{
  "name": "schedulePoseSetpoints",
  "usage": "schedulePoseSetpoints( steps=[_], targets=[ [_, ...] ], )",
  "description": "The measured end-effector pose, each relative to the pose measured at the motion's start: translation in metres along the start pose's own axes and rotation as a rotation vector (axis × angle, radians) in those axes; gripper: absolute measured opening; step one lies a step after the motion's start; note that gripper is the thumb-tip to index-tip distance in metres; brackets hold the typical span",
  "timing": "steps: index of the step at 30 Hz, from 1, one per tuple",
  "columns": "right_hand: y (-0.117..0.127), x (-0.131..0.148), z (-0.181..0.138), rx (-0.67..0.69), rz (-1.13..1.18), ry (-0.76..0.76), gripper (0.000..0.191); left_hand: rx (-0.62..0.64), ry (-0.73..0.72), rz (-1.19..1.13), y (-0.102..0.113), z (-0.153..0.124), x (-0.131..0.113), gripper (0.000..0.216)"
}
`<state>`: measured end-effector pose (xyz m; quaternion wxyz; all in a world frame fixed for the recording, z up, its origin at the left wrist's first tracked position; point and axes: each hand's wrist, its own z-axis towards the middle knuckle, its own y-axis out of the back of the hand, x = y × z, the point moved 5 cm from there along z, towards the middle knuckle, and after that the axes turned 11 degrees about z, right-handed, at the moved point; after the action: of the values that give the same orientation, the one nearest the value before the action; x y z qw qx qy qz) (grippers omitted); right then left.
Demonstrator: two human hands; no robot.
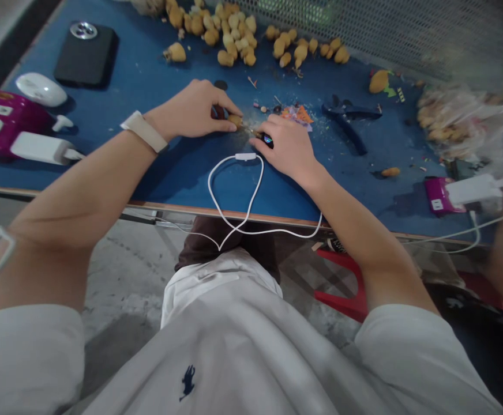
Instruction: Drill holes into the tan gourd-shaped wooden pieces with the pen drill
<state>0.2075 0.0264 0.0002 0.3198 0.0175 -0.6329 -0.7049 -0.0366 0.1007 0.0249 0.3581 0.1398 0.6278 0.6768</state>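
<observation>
My left hand (pixel 195 109), with a pale band on its wrist, pinches a small tan gourd (pixel 235 121) between thumb and fingers over the blue table (pixel 173 167). Close beside it, my right hand (pixel 288 144) is closed around a slim dark tool (pixel 267 140) with a shiny spot on it. The thin tip of the tool points at the gourd; whether they touch I cannot tell. Just beyond my right hand lie orange and purple scraps (pixel 299 115) and scattered crumbs.
Several tan gourds (pixel 234 34) are heaped at the back. Dark-blue pliers (pixel 349 118) and a clear bag of gourds (pixel 442 115) are on the right. A black phone (pixel 86 57) and a purple power adapter (pixel 4 124) are on the left. A white cable (pixel 210 184) loops over the front edge.
</observation>
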Motion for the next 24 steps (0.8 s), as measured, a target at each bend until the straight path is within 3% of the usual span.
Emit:
schedulePoseSetpoints(
  steps=[7, 18, 24],
  targets=[
    [0.0041, -0.0078, -0.0025, -0.017, 0.018, -0.018, 0.063, -0.004, -0.012, -0.03, 0.0005, 0.0005, 0.0037, 0.077],
    [0.0038, -0.0032, -0.0016, 0.001, 0.026, -0.003, 0.061, 0.011, 0.006, -0.014, 0.0007, 0.0, 0.004, 0.084],
    [0.0018, -0.0063, -0.0021, 0.003, 0.01, 0.006, 0.061, 0.001, -0.003, -0.01, 0.0001, 0.0, 0.0048, 0.077]
  ],
)
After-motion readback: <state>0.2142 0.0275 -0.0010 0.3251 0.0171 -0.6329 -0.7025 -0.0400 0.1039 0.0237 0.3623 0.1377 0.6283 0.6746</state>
